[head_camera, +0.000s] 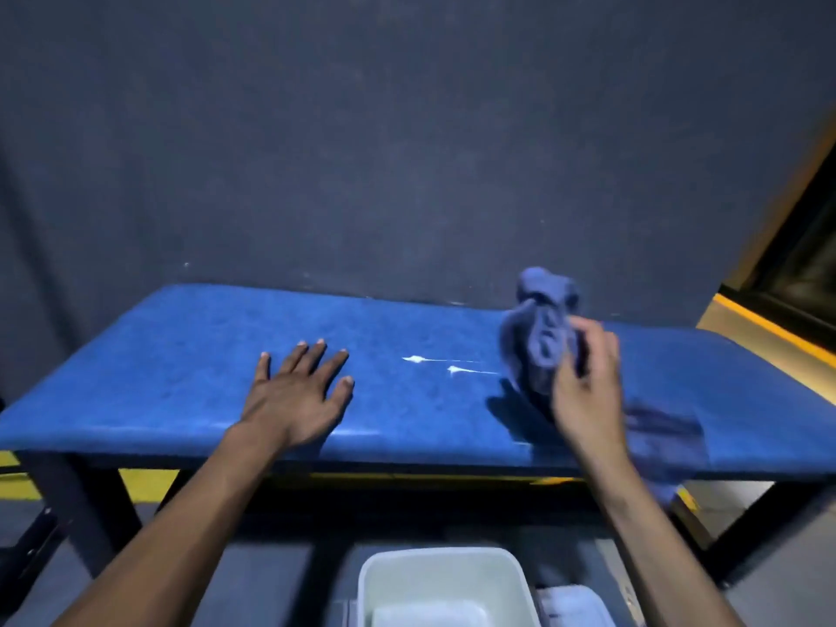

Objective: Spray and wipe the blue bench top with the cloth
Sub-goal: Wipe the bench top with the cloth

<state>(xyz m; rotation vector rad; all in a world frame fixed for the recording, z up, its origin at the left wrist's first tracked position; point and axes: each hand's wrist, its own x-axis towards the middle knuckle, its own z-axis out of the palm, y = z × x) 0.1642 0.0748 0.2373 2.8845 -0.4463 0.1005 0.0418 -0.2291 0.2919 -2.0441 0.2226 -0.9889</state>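
Blue padded vinyl covers the bench top (190,364), which spans the view from edge to edge and stands on dark legs against a dark grey wall (362,151); I take this bench top as my reference for all positions.

Left hand (296,393): I see it laid flat, palm down, on the bench top left of centre, near the front edge, with fingers straight and spread. It holds nothing.

Right hand (586,386): raised over the right part of the bench top, its fingers curled round a bunched dark blue cloth (543,328). The cloth rises above the hand in a crumpled mass; its lower folds hang towards the surface, but I cannot tell whether they touch it. A further blurred dark fold shows right of the wrist, near the front edge.

Two white streaks of spray (418,359) lie on the bench top between the two hands, each a bright blob with a thin tail running towards the cloth. A fainter pale smear sits at the front edge, beside the left wrist.

Below the front edge of the bench top, on the floor, stands a pale grey plastic tub (375,581).
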